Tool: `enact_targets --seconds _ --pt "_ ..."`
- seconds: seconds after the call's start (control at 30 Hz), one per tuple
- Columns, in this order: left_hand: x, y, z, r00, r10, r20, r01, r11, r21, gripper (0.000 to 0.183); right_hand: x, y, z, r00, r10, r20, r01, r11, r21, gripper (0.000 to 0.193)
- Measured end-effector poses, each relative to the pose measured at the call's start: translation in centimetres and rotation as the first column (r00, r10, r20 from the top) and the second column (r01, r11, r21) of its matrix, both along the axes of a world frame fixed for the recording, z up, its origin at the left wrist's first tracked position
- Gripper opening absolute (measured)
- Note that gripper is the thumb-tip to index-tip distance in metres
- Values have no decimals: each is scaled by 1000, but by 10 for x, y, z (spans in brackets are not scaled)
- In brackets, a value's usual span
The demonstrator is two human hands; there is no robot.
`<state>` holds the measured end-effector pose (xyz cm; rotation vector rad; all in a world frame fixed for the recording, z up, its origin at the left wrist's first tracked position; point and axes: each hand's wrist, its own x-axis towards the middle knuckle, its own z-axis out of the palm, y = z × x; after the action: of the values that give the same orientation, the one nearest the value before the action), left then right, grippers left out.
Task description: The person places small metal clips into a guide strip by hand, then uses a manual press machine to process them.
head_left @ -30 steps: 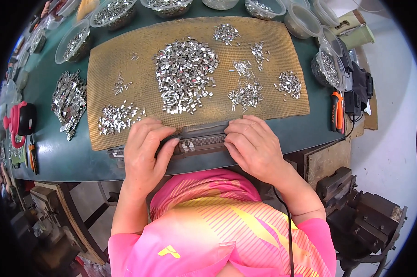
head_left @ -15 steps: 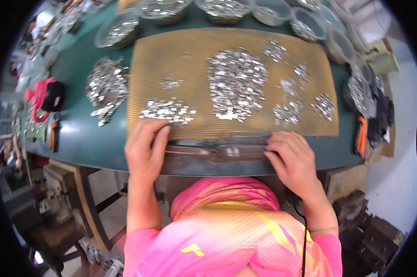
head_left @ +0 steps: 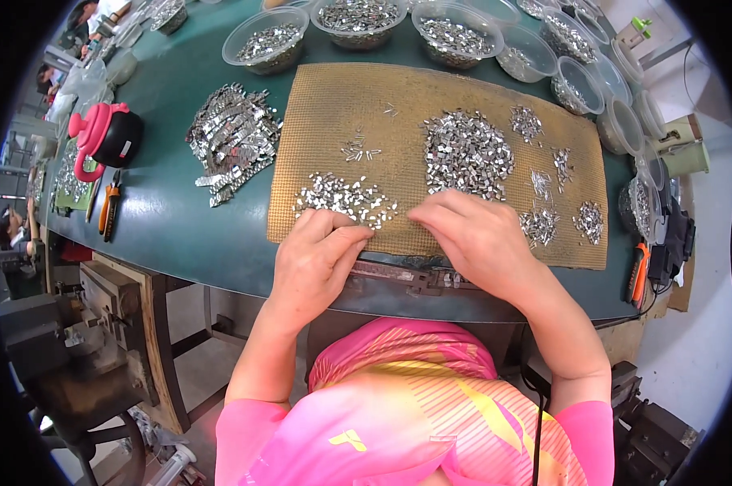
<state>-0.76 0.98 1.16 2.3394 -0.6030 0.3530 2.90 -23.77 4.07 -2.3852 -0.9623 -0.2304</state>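
Observation:
My left hand (head_left: 319,257) is at the near edge of a heap of small silver metal pieces (head_left: 346,197), thumb and fingertips pinched together. Whatever they hold is too small to make out. On the right, my right hand (head_left: 481,241) hovers over the mat's near part, its fingertips also closed together. A larger heap of silver pieces (head_left: 467,154) lies just beyond it. Below both hands a long dark metal fixture (head_left: 394,274) runs along the table's front edge, partly covered by my right hand and forearm. The heaps rest on a brown ribbed mat (head_left: 334,97).
Clear plastic bowls (head_left: 266,39) of silver pieces line the far and right sides. Left of the mat lies a pile of silver strips (head_left: 232,138). A black and pink pot (head_left: 107,138) and orange-handled pliers (head_left: 108,206) stand farther left; an orange-handled tool (head_left: 638,274) lies right.
Both hands have left the fixture's ends. My right hand moved left and up over the mat; my left hand closed in on the left heap. The view shifted too.

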Motion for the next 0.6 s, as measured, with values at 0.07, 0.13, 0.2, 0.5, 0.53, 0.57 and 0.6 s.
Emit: enact_targets --seconds 0.07,0.13,0.2,0.5,0.53,0.57,0.6 --pt "1 4 -1 1000 -6 -17 6 1000 -27 15 12 10 -9 1000 2 7 -1 999 -35 17" --pt "2 6 -2 999 -11 -36 9 999 -53 15 20 15 -14 1000 5 12 -4 998 -70 16" --pt "1 4 -1 996 32 -89 -41 993 -110 14 26 18 -16 1000 -6 -25 1 978 -207 14" --pt "4 1 -5 998 36 -43 -39 997 -63 16 31 26 -20 1000 4 7 -3 977 -215 9" --pt "4 1 -5 998 38 -43 -41 997 -63 16 31 26 -19 1000 6 6 -4 977 -215 9" --pt "4 1 -6 999 29 -21 -30 999 -37 16 32 26 -18 1000 -3 -15 -1 975 -221 10" --pt "4 1 -6 1000 20 1 -20 1000 -11 16 32 26 -16 999 -11 -36 3 974 -227 11"
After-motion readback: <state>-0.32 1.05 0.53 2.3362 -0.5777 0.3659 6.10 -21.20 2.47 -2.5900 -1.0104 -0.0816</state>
